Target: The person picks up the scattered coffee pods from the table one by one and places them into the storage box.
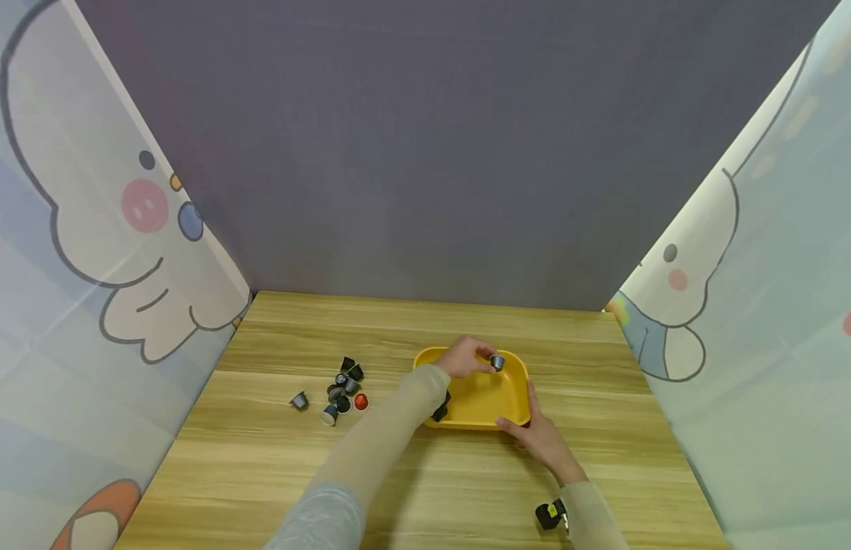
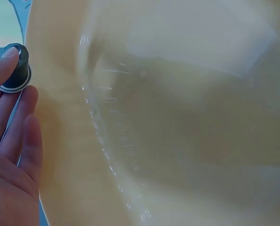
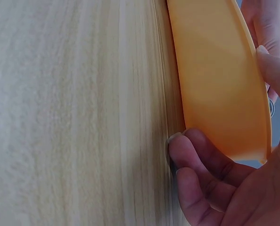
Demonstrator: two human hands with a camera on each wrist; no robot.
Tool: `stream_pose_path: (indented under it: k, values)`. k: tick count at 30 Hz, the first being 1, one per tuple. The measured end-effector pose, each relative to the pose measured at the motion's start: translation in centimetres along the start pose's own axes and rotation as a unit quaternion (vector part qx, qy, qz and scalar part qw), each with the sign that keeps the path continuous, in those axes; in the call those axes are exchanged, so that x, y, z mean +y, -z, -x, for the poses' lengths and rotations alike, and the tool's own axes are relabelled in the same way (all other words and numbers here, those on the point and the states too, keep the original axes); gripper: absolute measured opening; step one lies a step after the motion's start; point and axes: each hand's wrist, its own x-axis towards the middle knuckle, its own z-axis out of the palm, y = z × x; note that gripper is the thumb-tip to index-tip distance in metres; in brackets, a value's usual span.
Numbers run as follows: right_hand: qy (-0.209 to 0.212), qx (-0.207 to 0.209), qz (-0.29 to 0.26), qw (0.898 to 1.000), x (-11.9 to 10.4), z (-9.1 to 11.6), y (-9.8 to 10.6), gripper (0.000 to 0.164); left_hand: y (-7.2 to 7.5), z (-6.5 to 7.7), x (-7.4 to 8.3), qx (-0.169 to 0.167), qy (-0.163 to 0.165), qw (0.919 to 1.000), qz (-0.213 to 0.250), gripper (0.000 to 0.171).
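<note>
A grey coffee capsule (image 1: 497, 363) is pinched between the thumb and fingers of my left hand (image 1: 462, 357), over the far right part of a yellow tray (image 1: 475, 402). In the left wrist view the same capsule (image 2: 18, 70) shows a dark body and a pale rim, beside the tray's wall. My right hand (image 1: 545, 443) grips the tray's near right corner. Its thumb lies at the rim and its other fingers curl against the outer wall (image 3: 220, 80) in the right wrist view. The left forearm hides part of the tray's left side.
Several capsules lie in a loose group left of the tray, among them a red capsule (image 1: 360, 402) and several black ones. One grey capsule (image 1: 299, 400) lies apart farther left. A grey partition (image 1: 425, 191) stands behind the wooden table (image 1: 247, 473), with printed curtains on both sides.
</note>
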Motion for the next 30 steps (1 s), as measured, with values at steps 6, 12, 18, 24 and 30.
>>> stream_pose_path:
  k: [6,12,18,24,30]
  values:
    - [0.003,0.0,0.002,1.0,0.2,-0.3,0.1,0.111,-0.5,-0.5,-0.3,-0.013,0.014,0.9991,0.038,0.032]
    - [0.001,-0.005,-0.001,1.0,0.3,-0.3,0.0,0.111,-0.9,-0.3,-0.8,-0.015,0.034,0.9976,0.058,0.03]
    - [0.003,-0.006,-0.002,1.0,0.2,-0.2,0.0,0.11,-1.1,-0.1,-1.2,-0.022,0.041,0.9942,0.097,0.031]
    - [0.004,-0.004,-0.005,1.0,0.3,-0.2,-0.1,0.11,-1.2,-0.2,-1.3,-0.024,0.039,0.9924,0.114,0.032]
    - [0.006,-0.002,-0.006,1.0,0.3,-0.2,-0.1,0.11,-1.4,-0.4,-1.5,-0.017,0.043,0.9891,0.14,0.03]
